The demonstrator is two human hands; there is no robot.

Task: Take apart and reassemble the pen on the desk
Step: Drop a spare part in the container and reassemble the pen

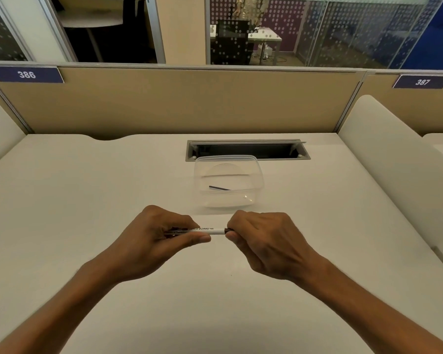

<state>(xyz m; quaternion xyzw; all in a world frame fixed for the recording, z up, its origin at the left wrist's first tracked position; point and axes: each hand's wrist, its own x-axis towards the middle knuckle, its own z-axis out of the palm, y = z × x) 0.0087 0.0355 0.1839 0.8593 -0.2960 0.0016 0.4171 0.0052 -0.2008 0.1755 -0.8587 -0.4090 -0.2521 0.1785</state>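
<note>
While both grip it, pen [210, 231] spans left hand [154, 241] and right hand [262, 242], seemingly level.

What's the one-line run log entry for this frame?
left hand: grips white whiteboard marker barrel | right hand: pinches dark end | clear plastic container: behind, thin dark rod inside

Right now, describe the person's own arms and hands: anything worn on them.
Both forearms are bare with no sleeves in view. The left hand and right hand wear no gloves, and no rings, watch or bracelets show on the visible fingers and wrists.
</note>
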